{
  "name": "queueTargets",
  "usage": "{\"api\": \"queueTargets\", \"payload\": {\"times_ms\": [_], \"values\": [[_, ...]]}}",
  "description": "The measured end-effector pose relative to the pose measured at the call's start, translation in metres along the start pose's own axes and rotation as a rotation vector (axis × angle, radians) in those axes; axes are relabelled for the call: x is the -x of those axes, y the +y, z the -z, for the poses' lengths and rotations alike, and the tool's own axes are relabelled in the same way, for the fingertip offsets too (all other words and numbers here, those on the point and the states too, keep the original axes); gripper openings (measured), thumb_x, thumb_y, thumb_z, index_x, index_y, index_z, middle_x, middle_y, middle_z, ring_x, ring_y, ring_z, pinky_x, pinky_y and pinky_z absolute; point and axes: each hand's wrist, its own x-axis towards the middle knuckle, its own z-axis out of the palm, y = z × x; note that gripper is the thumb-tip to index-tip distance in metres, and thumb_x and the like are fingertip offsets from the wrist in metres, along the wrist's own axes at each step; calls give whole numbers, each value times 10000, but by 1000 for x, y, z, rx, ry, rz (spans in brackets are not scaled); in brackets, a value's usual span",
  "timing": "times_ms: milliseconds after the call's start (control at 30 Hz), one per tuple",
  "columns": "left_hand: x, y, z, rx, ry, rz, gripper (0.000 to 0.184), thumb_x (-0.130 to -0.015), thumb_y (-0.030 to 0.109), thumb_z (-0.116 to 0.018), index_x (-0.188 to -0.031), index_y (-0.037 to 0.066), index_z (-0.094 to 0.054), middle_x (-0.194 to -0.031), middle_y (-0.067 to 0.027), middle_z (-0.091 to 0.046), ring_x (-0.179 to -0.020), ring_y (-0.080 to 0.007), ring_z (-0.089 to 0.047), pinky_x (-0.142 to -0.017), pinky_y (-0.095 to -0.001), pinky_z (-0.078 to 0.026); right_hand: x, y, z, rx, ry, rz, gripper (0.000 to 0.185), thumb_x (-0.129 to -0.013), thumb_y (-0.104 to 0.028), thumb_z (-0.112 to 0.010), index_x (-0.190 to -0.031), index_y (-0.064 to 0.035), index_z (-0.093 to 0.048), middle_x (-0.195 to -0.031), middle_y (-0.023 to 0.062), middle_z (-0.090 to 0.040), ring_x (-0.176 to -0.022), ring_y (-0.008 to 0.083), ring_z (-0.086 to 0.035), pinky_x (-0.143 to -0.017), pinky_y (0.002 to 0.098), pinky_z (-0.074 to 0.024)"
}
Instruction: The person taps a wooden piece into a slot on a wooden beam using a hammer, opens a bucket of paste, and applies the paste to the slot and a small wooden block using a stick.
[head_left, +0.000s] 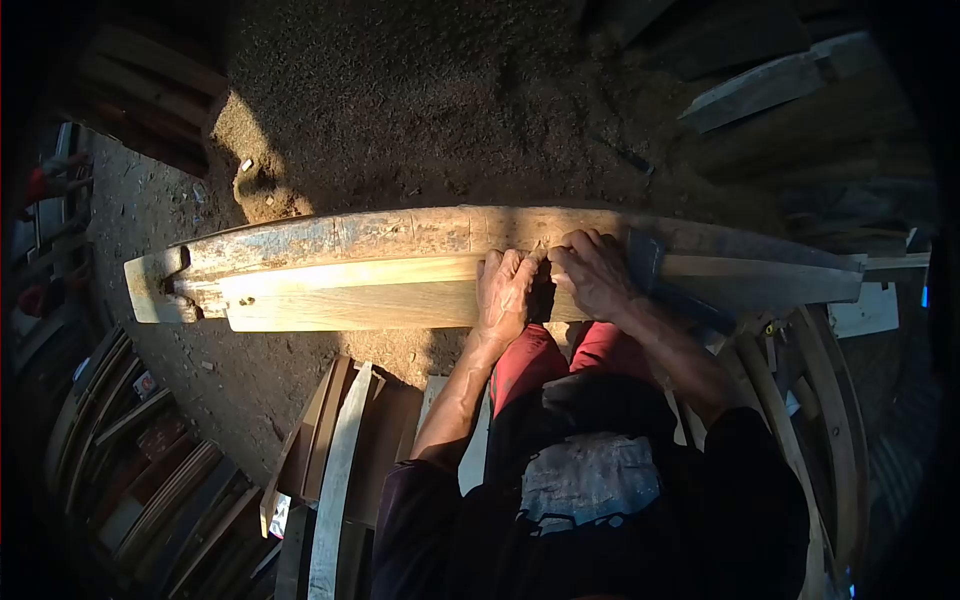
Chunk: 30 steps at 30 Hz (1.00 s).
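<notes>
A long pale wooden board (350, 308) lies lengthwise along a worn, heavy beam (400, 232) in front of my body. My left hand (504, 290) is over the middle of the board, its fingers curled and closed. Close beside it, my right hand (596, 277) is also closed, with bent fingers near the beam's edge. A small dark shape (541, 292) shows between the two hands; what it is, and what the fingers grip, I cannot make out. Right of my right hand, a dark, flat-sided piece (645, 260) lies across the beam and board.
Notched wood (160, 287) forms the beam's left end. Stacked planks (180, 500) stand at lower left, with an upright board (340, 480) nearer me. Curved timbers (835, 420) are at right. Shavings or sawdust cover the ground (400, 110) beyond the beam.
</notes>
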Motion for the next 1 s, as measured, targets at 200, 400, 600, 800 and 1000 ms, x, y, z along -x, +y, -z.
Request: {"api": "queueTargets", "payload": {"times_ms": [200, 400, 600, 800, 1000], "values": [[6, -14, -8, -47, 95, -82, 295, -861, 107, -589, -1123, 133, -722, -873, -76, -532, -868, -320, -507, -767, -445, -420, -18, -14, 6, 130, 18, 168, 153, -794, -97, -617, -931, -45, -573, -952, 119, -537, -937, 315, -520, -824, 432, -435], [4, -9, -7, -13, 68, -44, 322, -854, 97, -592, -1143, 140, -726, -868, -87, -529, -871, -320, -507, -798, -432, -425, -2, -17, 0, -54, 119, -13, 246, -736, -28, -642, -977, -22, -598, -1020, 127, -565, -1000, 317, -542, -873, 446, -453], [8, -8, 12, -73, 102, 5, 410, -878, 113, -659, -1287, 134, -643, -1082, -101, -607, -995, -343, -522, -868, -482, -402, -11, -33, -3, 96, 117, -47, 248, -787, -58, -649, -1026, 0, -619, -1011, 140, -565, -996, 327, -548, -879, 449, -470], [10, -12, 15, -242, 115, 90, 465, -921, 308, -656, -1353, 164, -566, -1381, -138, -550, -1143, -383, -508, -983, -513, -366, -30, -31, 7, 202, -107, 138, 214, -850, -105, -581, -1032, 0, -621, -936, 172, -554, -920, 324, -591, -804, 461, -493], [9, -16, 13, -224, 154, 61, 468, -915, 290, -680, -1354, 166, -571, -1355, -138, -544, -1147, -386, -491, -948, -534, -389, -16, -29, 3, 7, -112, -81, 280, -797, 18, -609, -1071, -38, -591, -961, 162, -547, -908, 365, -630, -758, 483, -504]]}}
